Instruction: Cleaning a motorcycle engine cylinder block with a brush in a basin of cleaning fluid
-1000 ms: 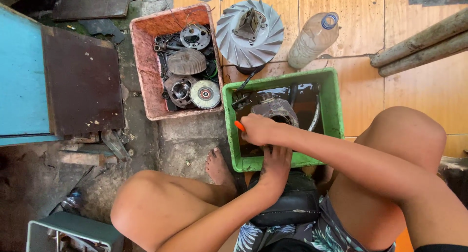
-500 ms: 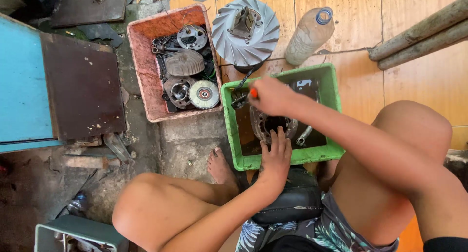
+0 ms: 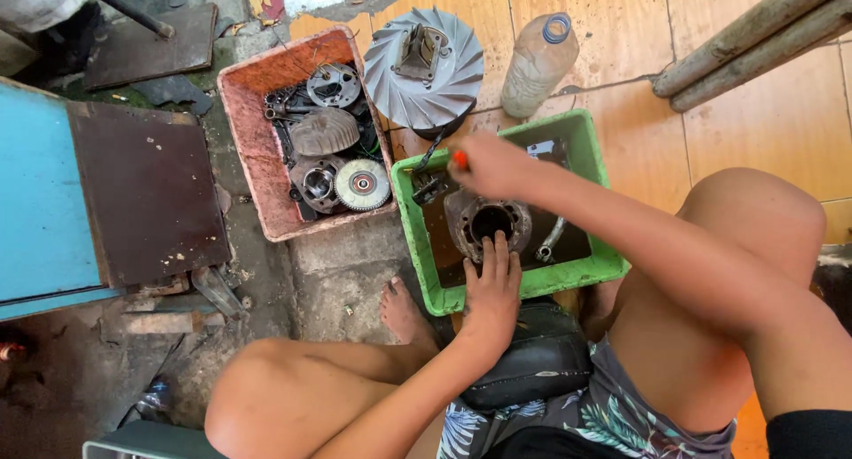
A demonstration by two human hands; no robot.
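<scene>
Head view shows a person seated over a green plastic tub (image 3: pixel 596 265) of dark liquid on the floor. The left hand (image 3: pixel 490 286) lies flat and unclenched across the tub's near rim, fingers (image 3: pixel 494 250) spread and touching the round metal engine casing (image 3: pixel 486 221) that sits in the middle of the tub. The right hand (image 3: pixel 493 164) is clenched over the tub's far left corner, grasping an orange-handled tool (image 3: pixel 460 160) whose working end is hidden. A metal rod (image 3: pixel 550 239) leans near the tub's right side. Beside the tub's left edge stands a pink tray (image 3: pixel 257 148) of greasy engine parts; beyond the far rim rest a finned pulley (image 3: pixel 424 68) and a plastic bottle (image 3: pixel 533 64).
</scene>
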